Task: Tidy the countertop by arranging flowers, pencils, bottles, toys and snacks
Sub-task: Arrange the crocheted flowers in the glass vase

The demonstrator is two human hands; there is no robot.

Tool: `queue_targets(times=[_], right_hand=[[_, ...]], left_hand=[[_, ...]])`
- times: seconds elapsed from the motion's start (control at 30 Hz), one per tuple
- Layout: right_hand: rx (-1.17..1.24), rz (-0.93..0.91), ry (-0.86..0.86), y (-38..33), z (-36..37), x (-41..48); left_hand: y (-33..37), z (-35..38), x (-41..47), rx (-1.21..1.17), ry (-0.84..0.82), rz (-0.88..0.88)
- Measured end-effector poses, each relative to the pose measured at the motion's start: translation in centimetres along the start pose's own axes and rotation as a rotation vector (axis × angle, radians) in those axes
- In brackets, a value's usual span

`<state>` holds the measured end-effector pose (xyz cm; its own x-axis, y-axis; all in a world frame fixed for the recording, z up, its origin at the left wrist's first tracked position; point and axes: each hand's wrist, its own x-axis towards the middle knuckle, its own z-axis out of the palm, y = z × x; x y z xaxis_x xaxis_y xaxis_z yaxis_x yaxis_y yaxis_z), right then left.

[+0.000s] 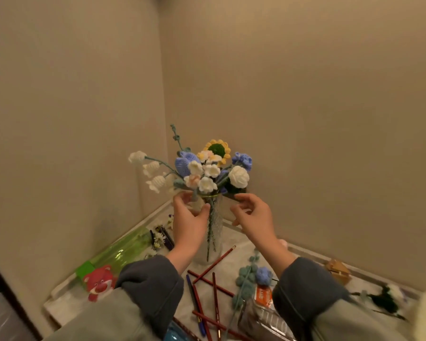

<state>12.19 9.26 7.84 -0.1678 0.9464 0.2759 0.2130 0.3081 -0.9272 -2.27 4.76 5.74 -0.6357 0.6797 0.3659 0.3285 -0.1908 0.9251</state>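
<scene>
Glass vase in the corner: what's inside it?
Green stems of the crochet flowers run down inside the vase, blooms spreading above its rim. The left hand covers the vase's left side, so anything there is hidden.

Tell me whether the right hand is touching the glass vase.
Apart. Head view shows a visible gap between the right hand and the glass vase.

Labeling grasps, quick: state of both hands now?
Left hand: grips the glass vase near its rim.
Right hand: loosely curled beside the crochet bouquet; contact cannot be told.
</scene>
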Motion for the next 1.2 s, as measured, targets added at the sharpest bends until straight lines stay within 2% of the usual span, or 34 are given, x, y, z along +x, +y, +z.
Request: queue_targets(times=[0.13,0.33,0.47,0.6,0.73,0.83,0.93,1.1,1.2], right_hand=[[-0.023,0.101,0.015,1.8,-2.4,-2.2],[-0.078,0.221,0.126,5.4,-5.8,-5.0],[-0.163,0.282,0.214,8.3,-7.1,-7.0],[-0.311,0.323,0.212,10.6,-7.4,-8.6],[-0.414,0.363,0.181,11.8,-7.2,-9.7],[-0.628,0.381,0.143,12.3,-7.7,-10.0],[-0.892,0.443,0.056,12.9,-8.9,-9.8],[-1.052,0.557,-0.104,14.6,-10.8,-9.4],[-1.17,0.483,-0.211,15.4,-11.7,-9.4]], left_hand=[[-1.8,1.7,-2.3,-0.06,-0.079,-0.068],[-5.1,5.7,-4.8,0.023,-0.531,-0.278],[-7.7,7.3,-6.4,0.159,-0.777,-0.296],[-9.2,8.0,-7.8,0.218,-0.942,-0.274],[-9.4,8.8,-8.2,0.229,-1.02,-0.228],[-9.1,9.7,-8.3,0.211,-1.058,-0.239],[-8.9,10.4,-8.7,0.256,-1.089,-0.242],[-8.7,11.7,-9.7,0.395,-1.122,-0.186],[-8.4,12.2,-10.5,0.449,-1.141,-0.183]])
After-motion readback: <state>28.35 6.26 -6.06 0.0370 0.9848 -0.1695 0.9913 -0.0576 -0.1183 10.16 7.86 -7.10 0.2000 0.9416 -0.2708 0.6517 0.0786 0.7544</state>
